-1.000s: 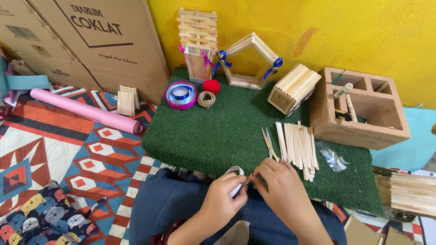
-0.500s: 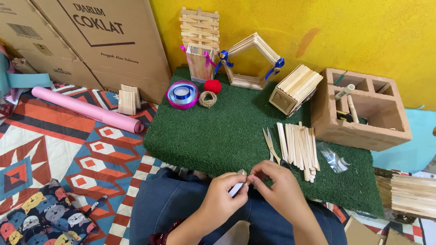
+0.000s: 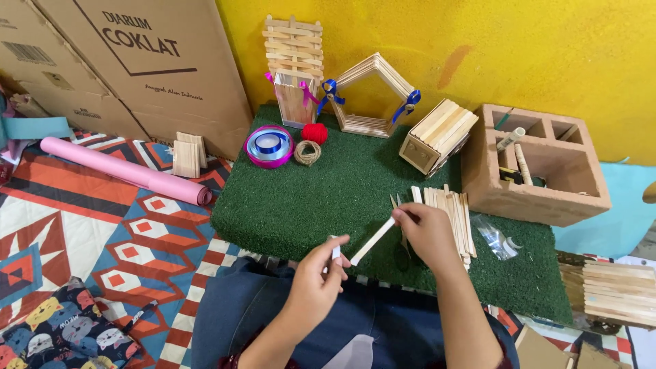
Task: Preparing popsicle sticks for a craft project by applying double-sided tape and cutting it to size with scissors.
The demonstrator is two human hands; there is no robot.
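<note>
The right hand (image 3: 429, 232) pinches one flat pale wooden craft stick (image 3: 373, 240) by its far end, angled toward the left hand (image 3: 321, 273), which pinches a small white tube-like thing (image 3: 335, 251), too small to tell. Both hover over the near edge of the green turf-covered bench (image 3: 328, 191). Along the far edge stand finished stick pieces: a house-shaped frame (image 3: 372, 96) and a slatted box (image 3: 437, 133). A loose pile of sticks (image 3: 454, 219) lies unused near the right edge.

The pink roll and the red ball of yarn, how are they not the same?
The pink roll is long and lies on the patterned rug; the red ball of yarn is round and sits on the green mat. The pink roll looks far bigger than the red ball. Neither is touched by a hand.
</note>
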